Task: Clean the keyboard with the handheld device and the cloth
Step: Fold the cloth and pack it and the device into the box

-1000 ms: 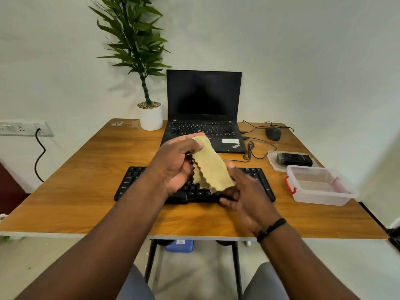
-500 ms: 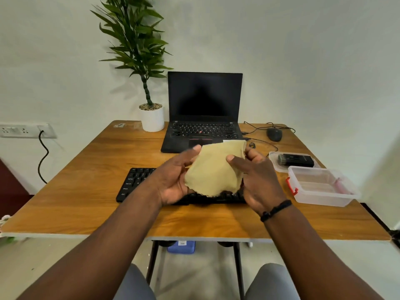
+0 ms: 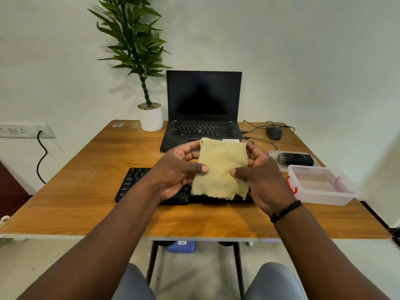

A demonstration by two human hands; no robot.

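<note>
Wooden surface, well stocked.
Keyboard near the front edge, laptop and plant pot at the back, mouse back-right, clear tub by the right edge.

cloth: pale yellow woven square cloth, matt, soft, frayed lower edge
keyboard: black plastic rectangular keyboard, matt keys
table: brown wood-grain tabletop, smooth, slight sheen
box: clear plastic rectangular box, glossy, red clips
laptop: black laptop, matt shell, dark glossy screen
pot: white round plant pot, smooth
</note>
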